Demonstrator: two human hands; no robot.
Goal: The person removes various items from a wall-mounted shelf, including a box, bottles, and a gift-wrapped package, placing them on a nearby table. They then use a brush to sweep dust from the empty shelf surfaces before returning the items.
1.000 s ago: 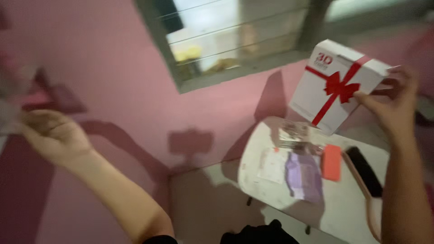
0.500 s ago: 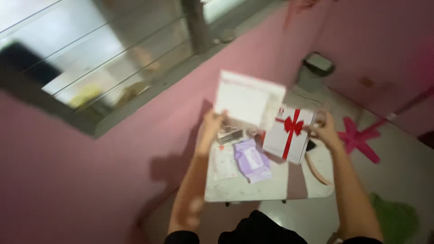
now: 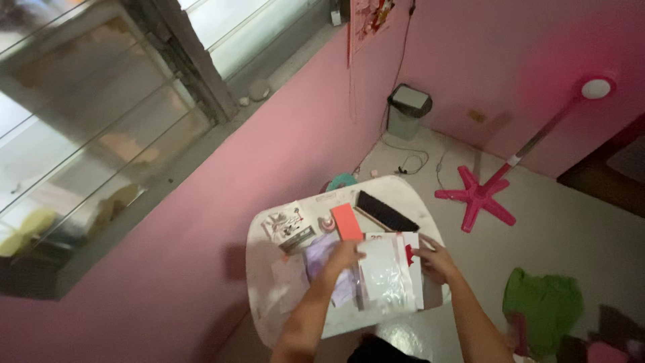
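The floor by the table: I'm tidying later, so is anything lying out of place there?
Yes. A green cloth lies crumpled on the floor at the right, past the right hand. A loose cable trails near the small bin.

Two hands are showing over the white surface (image 3: 269, 316): one left hand (image 3: 344, 255) and one right hand (image 3: 435, 261). Between them one white box (image 3: 403, 269) is lying, with one clear plastic bag (image 3: 383, 279) sitting over it. On the surface I am counting one orange block (image 3: 347, 221), one black oblong (image 3: 385, 210), one purple packet (image 3: 321, 257), one pale paper sheet (image 3: 290, 279), one small printed card (image 3: 287, 223) and one little round thing (image 3: 327, 224). On the floor one grey bin (image 3: 407, 111) is standing, one pink fan stand (image 3: 480, 197) is rising, and one green cloth (image 3: 543, 304) is lying. One barred window (image 3: 101, 128) is filling the wall.
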